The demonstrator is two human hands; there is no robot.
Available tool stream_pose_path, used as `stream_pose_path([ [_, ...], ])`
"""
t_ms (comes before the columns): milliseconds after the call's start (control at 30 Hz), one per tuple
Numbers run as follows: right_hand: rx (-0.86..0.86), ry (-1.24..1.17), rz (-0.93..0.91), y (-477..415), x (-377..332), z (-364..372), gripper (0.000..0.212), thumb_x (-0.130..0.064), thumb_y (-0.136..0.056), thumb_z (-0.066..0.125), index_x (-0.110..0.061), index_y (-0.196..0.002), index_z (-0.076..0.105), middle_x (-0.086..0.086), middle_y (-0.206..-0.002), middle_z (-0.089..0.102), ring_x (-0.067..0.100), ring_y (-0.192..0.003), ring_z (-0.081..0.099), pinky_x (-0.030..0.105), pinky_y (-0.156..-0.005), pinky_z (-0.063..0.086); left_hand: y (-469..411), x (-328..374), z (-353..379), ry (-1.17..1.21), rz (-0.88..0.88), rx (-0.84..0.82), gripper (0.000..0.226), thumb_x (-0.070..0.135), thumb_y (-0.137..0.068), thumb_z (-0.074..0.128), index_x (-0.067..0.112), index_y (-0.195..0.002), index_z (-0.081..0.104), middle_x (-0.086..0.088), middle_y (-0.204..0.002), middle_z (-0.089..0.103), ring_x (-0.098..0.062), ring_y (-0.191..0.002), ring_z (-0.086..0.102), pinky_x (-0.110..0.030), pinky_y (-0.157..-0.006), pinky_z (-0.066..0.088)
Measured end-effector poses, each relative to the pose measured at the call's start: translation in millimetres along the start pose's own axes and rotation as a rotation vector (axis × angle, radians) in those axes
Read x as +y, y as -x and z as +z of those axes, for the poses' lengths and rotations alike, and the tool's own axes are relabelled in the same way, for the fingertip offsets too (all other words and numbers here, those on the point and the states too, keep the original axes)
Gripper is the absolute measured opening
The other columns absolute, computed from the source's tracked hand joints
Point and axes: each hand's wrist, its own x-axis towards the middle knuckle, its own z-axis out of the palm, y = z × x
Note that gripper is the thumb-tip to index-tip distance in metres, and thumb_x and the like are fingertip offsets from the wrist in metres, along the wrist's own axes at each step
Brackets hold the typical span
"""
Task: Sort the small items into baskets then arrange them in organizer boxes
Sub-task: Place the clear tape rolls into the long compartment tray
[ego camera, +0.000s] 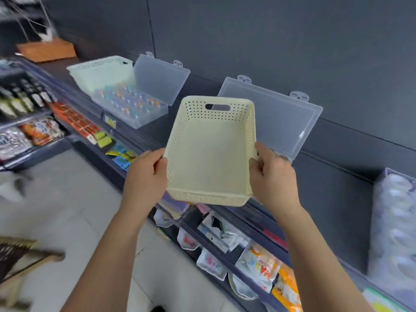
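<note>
Fingers [158,164] of the left hand [147,176] and of the right hand [273,176] were curled on the two long rims of a cream basket [209,158], which hung empty above the shelf [157,136]. At the far left a second basket [101,73] stood against the wall [270,41], and just before it an organizer box [135,106] lay open with its compartments already filled by small coloured items (what they were, I could not tell). So this part looked done. Behind the held basket another organizer box [270,115] had its lid up; its tray was hidden, so its filling could not be judged. At the right a stack of clear containers [394,221] closed the shelf, leaving free room mostly between the two boxes.
</note>
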Motion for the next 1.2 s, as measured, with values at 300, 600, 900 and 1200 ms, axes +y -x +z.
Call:
stream_pose_path([
  [300, -0.085, -0.065, -0.114, -74, -105, 112, 0.012, -0.004, -0.087, 0.045, -0.014, -0.079, 0.044, 0.000, -0.052, 0.035, 0.025, -0.048, 0.036, 0.033, -0.048, 0.033, -77, -93, -89, -0.011, -0.072, 0.119, 0.028, 0.009, -0.098, 0.043, 0.016, -0.107, 0.069, -0.002, -0.092, 0.063, -0.011, -0.082, 0.055, -0.011, -0.063, 0.037],
  [600, -0.121, -0.124, -0.133, -145, -193, 206, 0.009, -0.004, -0.087, 0.044, -0.008, -0.081, 0.050, 0.003, -0.052, 0.038, 0.021, -0.048, 0.032, 0.030, -0.048, 0.032, -167, -175, -157, -0.054, -0.099, 0.144, 0.027, 0.007, -0.098, 0.042, 0.008, -0.101, 0.068, -0.004, -0.087, 0.061, -0.009, -0.075, 0.049, -0.004, -0.059, 0.033],
  [900, -0.155, -0.126, -0.124, -245, -247, 297, 0.022, -0.009, -0.088, 0.042, -0.008, -0.103, 0.059, -0.001, -0.054, 0.034, 0.025, -0.058, 0.036, 0.035, -0.062, 0.038, -278, -238, -190, -0.003, -0.121, 0.168, 0.032, 0.007, -0.099, 0.040, 0.018, -0.089, 0.068, 0.005, -0.070, 0.057, 0.007, -0.055, 0.047, -0.008, -0.047, 0.032],
  [1200, -0.136, -0.173, -0.145, -366, -294, 359, 0.030, -0.005, -0.086, 0.043, -0.012, -0.063, 0.025, 0.003, -0.053, 0.030, 0.021, -0.052, 0.025, 0.029, -0.047, 0.019, -422, -284, -213, 0.006, -0.116, 0.171, 0.031, 0.009, -0.099, 0.039, 0.005, -0.093, 0.069, -0.021, -0.095, 0.067, -0.017, -0.074, 0.052, -0.028, -0.065, 0.035],
])
